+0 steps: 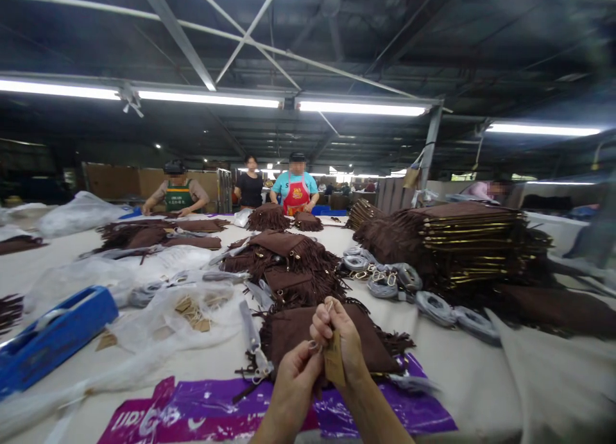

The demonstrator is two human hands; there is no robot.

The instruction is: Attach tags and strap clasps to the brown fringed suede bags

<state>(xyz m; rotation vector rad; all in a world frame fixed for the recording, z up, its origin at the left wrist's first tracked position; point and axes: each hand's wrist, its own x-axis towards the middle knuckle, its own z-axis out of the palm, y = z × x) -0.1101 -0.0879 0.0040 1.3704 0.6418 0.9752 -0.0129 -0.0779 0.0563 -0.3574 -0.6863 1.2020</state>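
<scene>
A brown fringed bag is laid on a purple plastic sheet, directly beyond and partly behind the hands. By the left hand, a small pale loop is pinched between thumb and index finger. By the right hand, the fingers are closed together on a thin cord; a cardboard tag is seen hanging below them. Wrapped grey straps are placed near a tall bag stack on the right.
</scene>
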